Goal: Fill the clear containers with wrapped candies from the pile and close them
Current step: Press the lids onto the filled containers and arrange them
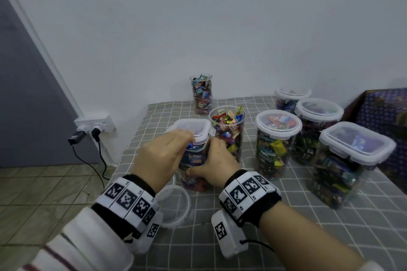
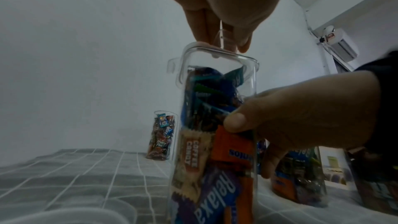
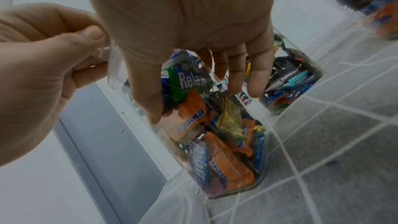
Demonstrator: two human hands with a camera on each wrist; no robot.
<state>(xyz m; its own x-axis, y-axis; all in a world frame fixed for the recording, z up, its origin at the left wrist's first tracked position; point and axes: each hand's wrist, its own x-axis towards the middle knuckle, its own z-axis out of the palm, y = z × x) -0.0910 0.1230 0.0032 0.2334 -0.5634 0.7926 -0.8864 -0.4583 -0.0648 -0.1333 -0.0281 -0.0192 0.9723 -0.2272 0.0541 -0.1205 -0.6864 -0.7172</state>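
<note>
Fingers point(image 2: 201, 28) pinch the lid point(image 1: 193, 128) edge; right hand point(image 1: 217, 164) grips the container point(image 3: 226, 142).

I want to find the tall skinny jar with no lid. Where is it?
In the head view, the tall narrow jar stands farthest back on the checked cloth, against the wall, behind the open round jar.

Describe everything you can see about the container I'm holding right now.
The square clear container stands upright on the grey checked tablecloth, near its left edge, packed with wrapped candies, orange and purple among them. It looks like clear plastic with rounded corners. Its translucent white clip lid sits tilted on the rim, not yet pressed down. The left hand pinches the lid's near edge; the right hand grips the body. An open round jar stands right behind it.
</note>
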